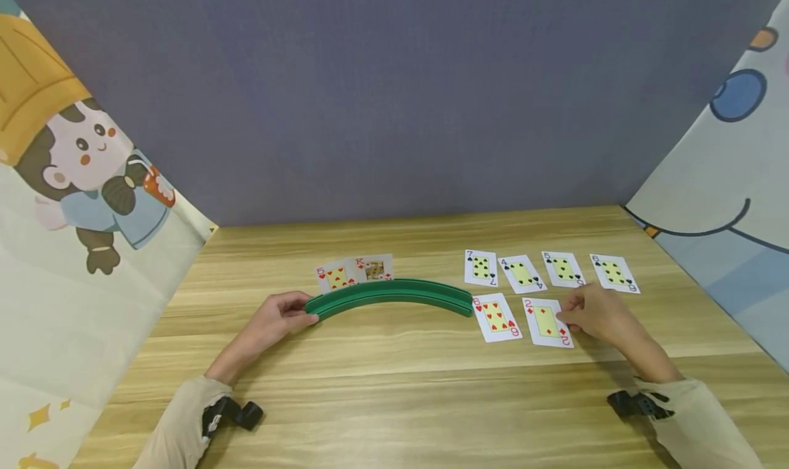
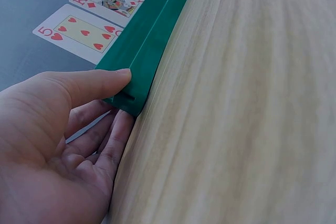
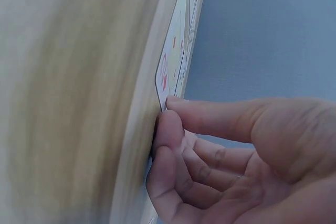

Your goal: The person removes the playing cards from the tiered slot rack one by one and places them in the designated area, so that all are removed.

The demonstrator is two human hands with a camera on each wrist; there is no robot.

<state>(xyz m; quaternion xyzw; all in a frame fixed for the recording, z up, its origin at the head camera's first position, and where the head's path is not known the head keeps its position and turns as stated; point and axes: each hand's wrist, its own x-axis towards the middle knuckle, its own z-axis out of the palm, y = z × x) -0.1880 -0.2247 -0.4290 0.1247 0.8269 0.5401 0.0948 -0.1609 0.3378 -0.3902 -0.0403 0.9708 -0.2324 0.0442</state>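
Note:
My left hand (image 1: 277,318) pinches the left end of a curved green card holder (image 1: 394,291). In the left wrist view, the thumb (image 2: 113,82) lies on top of the holder (image 2: 152,40) and the fingers are at its end. Two cards stand in the slot, a five of hearts (image 1: 336,276) and a king of diamonds (image 1: 374,269), their lower parts hidden. At the right, the right hand (image 1: 600,313) pinches the right edge of a two of diamonds (image 1: 545,322) between thumb and index finger. The right wrist view shows this card (image 3: 170,61) edge-on, close to the tabletop.
A six of hearts (image 1: 496,317) lies face up by the holder's right end. Behind it is a row of spades: seven (image 1: 481,269), four (image 1: 521,274), five (image 1: 562,269) and six (image 1: 615,273). A grey partition (image 1: 394,113) rises at the wooden table's back edge.

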